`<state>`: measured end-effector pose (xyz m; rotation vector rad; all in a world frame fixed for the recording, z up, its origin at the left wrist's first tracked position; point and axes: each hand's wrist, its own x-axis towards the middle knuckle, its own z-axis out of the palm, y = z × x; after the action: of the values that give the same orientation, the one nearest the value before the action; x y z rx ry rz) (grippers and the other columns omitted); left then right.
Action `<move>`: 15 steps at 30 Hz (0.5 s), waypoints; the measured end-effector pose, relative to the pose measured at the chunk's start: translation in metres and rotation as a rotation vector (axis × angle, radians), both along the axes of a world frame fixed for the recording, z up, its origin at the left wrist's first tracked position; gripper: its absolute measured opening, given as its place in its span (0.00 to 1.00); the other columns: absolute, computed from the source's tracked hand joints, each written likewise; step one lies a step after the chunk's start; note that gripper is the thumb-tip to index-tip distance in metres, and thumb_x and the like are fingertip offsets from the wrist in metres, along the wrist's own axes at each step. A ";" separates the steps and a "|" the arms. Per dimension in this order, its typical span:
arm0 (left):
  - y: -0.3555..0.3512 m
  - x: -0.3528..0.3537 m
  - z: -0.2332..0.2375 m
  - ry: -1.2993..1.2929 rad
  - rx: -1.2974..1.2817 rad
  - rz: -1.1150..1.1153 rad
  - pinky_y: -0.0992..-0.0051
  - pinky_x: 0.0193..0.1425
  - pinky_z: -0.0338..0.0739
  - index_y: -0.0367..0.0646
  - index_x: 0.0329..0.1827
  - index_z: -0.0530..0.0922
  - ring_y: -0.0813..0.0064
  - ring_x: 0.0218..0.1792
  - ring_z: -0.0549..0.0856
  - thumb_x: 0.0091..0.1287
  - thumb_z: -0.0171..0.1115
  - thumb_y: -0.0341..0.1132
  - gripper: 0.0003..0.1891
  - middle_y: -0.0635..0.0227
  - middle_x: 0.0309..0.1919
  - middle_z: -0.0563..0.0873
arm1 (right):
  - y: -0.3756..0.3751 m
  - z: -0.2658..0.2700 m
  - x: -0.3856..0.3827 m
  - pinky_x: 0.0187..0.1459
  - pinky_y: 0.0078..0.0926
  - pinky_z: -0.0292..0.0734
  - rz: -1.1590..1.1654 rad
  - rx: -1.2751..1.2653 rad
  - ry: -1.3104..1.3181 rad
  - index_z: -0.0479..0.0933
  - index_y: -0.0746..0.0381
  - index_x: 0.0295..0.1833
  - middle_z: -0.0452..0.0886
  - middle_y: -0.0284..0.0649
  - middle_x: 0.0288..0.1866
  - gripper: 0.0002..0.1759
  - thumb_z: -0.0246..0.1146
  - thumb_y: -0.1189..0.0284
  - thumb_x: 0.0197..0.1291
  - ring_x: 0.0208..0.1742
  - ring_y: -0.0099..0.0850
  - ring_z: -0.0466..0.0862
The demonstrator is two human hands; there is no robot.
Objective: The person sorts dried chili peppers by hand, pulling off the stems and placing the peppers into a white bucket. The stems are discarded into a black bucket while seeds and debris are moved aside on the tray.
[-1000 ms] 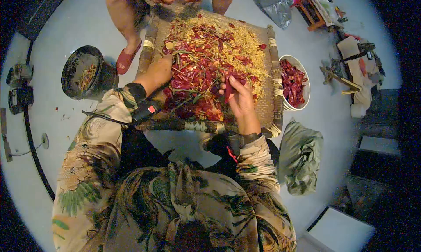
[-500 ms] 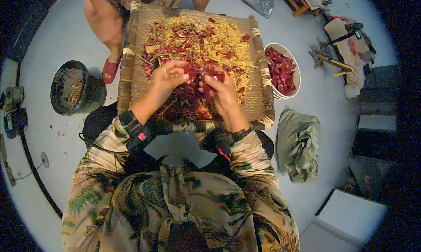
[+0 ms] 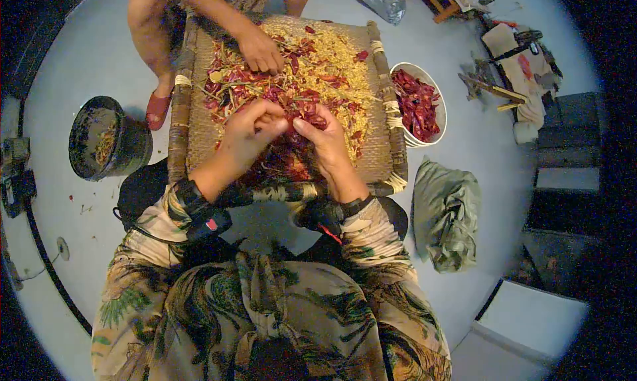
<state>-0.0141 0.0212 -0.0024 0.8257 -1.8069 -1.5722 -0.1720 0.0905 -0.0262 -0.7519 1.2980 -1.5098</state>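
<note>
Grip: left hand (image 3: 249, 125) and right hand (image 3: 325, 139) met fingertip to fingertip, both pinched closed on a dried chili (image 3: 295, 113). Left fingers were curled in tight; right thumb and forefinger were closed on the pod's other end. Whether it was one pod or two overlapping could not be made out.

Location: the dried chili was held just above the chili pile (image 3: 279, 89), near the middle of the woven tray (image 3: 199, 152), toward its near edge.

Handling (judgement): light, dry and brittle. The skin looked thin and likely to crack under a hard squeeze, and loose seeds would spill. Best hold is probably at the stem end, where the pod is stiffest, with the body supported by the other hand.

Surroundings: pale seed litter (image 3: 335, 52) covered the tray's far right part. A second person's hand (image 3: 262, 49) rested in the pile by the far edge. A white bowl (image 3: 443, 109) of red pods stood touching the right rim. A black bucket (image 3: 133, 149) holding stalks stood apart from the left rim. A green cloth (image 3: 448, 212) lay on the floor off the near right corner.

Hidden or unclear: the fingertips covered most of the pod. The tray's near edge was partly behind the forearms. The second person was cut off at the top of the frame. The items at the far right were too small to identify.
</note>
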 end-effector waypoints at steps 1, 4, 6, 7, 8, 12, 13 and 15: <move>-0.003 0.000 0.001 0.009 -0.015 0.014 0.84 0.40 0.72 0.38 0.45 0.74 0.85 0.36 0.77 0.62 0.62 0.29 0.10 0.72 0.35 0.78 | 0.001 0.003 -0.001 0.45 0.22 0.75 0.017 0.001 -0.014 0.75 0.63 0.47 0.81 0.33 0.40 0.15 0.67 0.76 0.52 0.39 0.24 0.80; -0.011 -0.002 0.002 0.104 -0.230 0.033 0.79 0.42 0.73 0.39 0.41 0.77 0.79 0.37 0.78 0.60 0.62 0.28 0.08 0.71 0.38 0.78 | 0.003 0.010 0.001 0.45 0.22 0.75 0.079 0.002 -0.061 0.76 0.63 0.47 0.82 0.33 0.40 0.15 0.66 0.77 0.52 0.39 0.23 0.80; -0.016 0.000 0.000 0.124 -0.330 0.000 0.77 0.42 0.73 0.39 0.38 0.78 0.76 0.37 0.79 0.58 0.63 0.28 0.06 0.69 0.38 0.79 | 0.003 0.010 0.003 0.45 0.22 0.75 0.127 -0.004 -0.094 0.76 0.63 0.48 0.82 0.33 0.40 0.16 0.66 0.77 0.53 0.39 0.23 0.80; -0.018 0.001 -0.002 0.123 -0.342 -0.022 0.76 0.42 0.74 0.39 0.36 0.78 0.74 0.37 0.79 0.57 0.63 0.27 0.06 0.68 0.37 0.79 | 0.003 0.010 0.003 0.45 0.22 0.75 0.130 -0.004 -0.093 0.76 0.63 0.48 0.82 0.33 0.40 0.16 0.66 0.77 0.52 0.39 0.22 0.80; -0.019 0.002 -0.003 0.121 -0.354 -0.045 0.74 0.43 0.74 0.39 0.34 0.79 0.72 0.36 0.80 0.56 0.64 0.27 0.05 0.67 0.36 0.80 | 0.003 0.009 0.004 0.45 0.22 0.75 0.133 -0.004 -0.091 0.76 0.63 0.48 0.82 0.33 0.40 0.16 0.67 0.77 0.52 0.39 0.22 0.80; -0.015 0.005 0.002 0.041 -0.569 0.056 0.71 0.43 0.74 0.39 0.32 0.78 0.65 0.37 0.81 0.55 0.63 0.29 0.05 0.62 0.34 0.81 | 0.001 0.004 0.006 0.45 0.23 0.75 0.121 0.016 0.106 0.75 0.63 0.48 0.82 0.34 0.39 0.18 0.68 0.75 0.50 0.39 0.23 0.80; -0.012 0.004 0.002 0.023 -0.630 0.094 0.70 0.43 0.75 0.39 0.31 0.78 0.63 0.37 0.81 0.55 0.63 0.29 0.04 0.61 0.34 0.81 | 0.001 0.003 0.007 0.45 0.23 0.75 0.094 0.003 0.195 0.75 0.63 0.47 0.82 0.35 0.39 0.18 0.69 0.75 0.50 0.39 0.24 0.80; -0.008 0.004 0.003 -0.024 -0.734 0.126 0.68 0.44 0.75 0.39 0.31 0.77 0.61 0.38 0.81 0.55 0.62 0.29 0.04 0.61 0.33 0.81 | 0.002 0.004 0.014 0.44 0.24 0.75 0.039 -0.023 0.371 0.75 0.63 0.47 0.81 0.35 0.38 0.18 0.69 0.75 0.49 0.40 0.24 0.79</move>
<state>-0.0106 0.0131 0.0007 0.5792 -2.0826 -0.7157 -0.1584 0.0920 -0.0224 -1.1037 1.5283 -1.3979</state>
